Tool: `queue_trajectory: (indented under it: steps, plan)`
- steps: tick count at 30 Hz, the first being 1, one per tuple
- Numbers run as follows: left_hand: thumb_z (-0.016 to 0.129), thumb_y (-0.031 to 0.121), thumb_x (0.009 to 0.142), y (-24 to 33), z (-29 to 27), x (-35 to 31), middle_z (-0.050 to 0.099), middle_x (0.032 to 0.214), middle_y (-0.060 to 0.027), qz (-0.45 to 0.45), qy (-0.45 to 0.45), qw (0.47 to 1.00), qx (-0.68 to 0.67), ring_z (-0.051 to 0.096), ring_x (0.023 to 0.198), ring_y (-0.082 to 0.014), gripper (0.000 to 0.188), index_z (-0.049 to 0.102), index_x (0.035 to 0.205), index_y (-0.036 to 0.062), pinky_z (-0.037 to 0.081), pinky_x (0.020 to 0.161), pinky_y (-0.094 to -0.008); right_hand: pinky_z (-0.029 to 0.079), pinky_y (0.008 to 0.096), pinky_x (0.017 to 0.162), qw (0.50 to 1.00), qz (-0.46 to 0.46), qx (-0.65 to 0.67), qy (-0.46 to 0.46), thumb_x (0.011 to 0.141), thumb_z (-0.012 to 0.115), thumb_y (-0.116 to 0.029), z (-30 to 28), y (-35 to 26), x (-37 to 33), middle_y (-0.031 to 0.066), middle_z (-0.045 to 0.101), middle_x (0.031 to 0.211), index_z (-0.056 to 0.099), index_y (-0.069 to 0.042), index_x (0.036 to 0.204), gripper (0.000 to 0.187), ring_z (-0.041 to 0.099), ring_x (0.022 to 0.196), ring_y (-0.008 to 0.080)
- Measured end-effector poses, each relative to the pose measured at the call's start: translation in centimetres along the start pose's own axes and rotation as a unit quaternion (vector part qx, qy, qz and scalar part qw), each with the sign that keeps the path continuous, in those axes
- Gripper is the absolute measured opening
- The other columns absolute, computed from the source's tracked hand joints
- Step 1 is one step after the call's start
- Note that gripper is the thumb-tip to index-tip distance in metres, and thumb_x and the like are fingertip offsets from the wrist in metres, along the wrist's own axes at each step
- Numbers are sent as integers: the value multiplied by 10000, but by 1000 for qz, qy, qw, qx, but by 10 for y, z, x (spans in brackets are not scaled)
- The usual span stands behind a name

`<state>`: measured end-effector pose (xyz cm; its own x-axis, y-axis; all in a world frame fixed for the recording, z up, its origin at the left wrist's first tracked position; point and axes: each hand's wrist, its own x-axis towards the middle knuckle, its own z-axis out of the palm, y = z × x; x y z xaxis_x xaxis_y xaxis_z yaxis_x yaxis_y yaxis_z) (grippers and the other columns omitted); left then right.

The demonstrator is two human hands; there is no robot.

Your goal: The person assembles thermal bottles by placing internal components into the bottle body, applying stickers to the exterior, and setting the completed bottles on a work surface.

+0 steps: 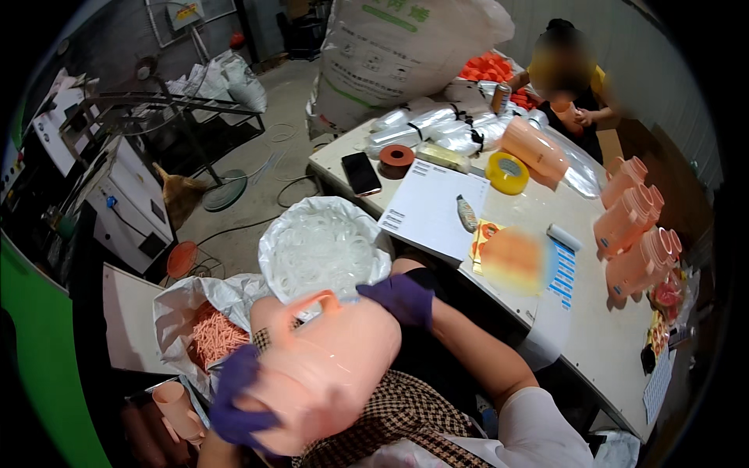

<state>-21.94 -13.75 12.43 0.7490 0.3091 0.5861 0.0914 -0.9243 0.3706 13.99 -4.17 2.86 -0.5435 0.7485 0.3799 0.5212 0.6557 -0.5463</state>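
A large peach-coloured plastic jug with a loop handle lies on its side above my lap, partly blurred. My left hand, in a purple glove, grips its narrower neck end at the lower left. At the other end, near the jug's upper right edge, my right hand holds the wide end, also gloved in purple; some of its fingers are hidden. Just beyond the jug is a white sack of clear plastic rings. To its left, peach-coloured sticks fill another white sack.
Several peach jugs stand along the right of the white table. A white box, phone, yellow tape roll and brown tape roll lie nearer. Across the table a person holds a peach piece. A bulging sack stands behind.
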Motion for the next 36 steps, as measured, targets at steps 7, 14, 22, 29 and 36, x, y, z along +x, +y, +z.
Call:
queue_trajectory:
  steps: [7, 14, 22, 29, 36]
  plan:
    - [677, 328, 846, -102, 46, 41, 562, 1364, -163, -321, 155, 865, -353, 538, 1242, -259, 437, 658, 1135, 0, 386, 1082, -365, 540, 363, 688, 901, 387, 112, -162, 920, 626, -430, -38, -78, -93, 160, 718, 843, 754, -92, 921, 361, 695, 730, 275]
    - [570, 129, 760, -230, 138, 20, 601, 1327, -136, -265, 81, 891, -359, 570, 1200, -241, 533, 601, 1280, 16, 406, 1063, -332, 541, 402, 815, 885, 358, -163, 251, 885, 670, -389, -130, 36, -57, 179, 681, 1020, 673, -92, 1173, 414, 679, 911, 322]
    - [611, 32, 733, -157, 77, 75, 598, 1303, -140, -225, 11, 974, -12, 552, 1206, -351, 491, 634, 1222, 64, 414, 1071, -426, 535, 433, 879, 822, 499, -273, 26, 860, 639, -281, -163, 143, -37, 225, 603, 1094, 633, -72, 1179, 382, 643, 986, 384]
    - [617, 87, 783, -92, 134, 198, 574, 1346, -151, 44, -68, 997, 9, 530, 1254, -343, 515, 588, 1297, 63, 380, 1093, -488, 529, 408, 773, 901, 228, -262, 258, 822, 662, -75, -196, 60, -134, 185, 627, 1063, 639, -83, 1234, 413, 647, 914, 345]
    - [658, 307, 826, -70, 314, 286, 561, 1308, -167, 82, -96, 989, 75, 510, 1252, -311, 572, 549, 1306, 16, 375, 1082, -459, 513, 369, 635, 871, 322, -282, 242, 891, 697, -245, -176, 59, -227, 109, 649, 841, 741, -95, 1054, 226, 635, 729, 255]
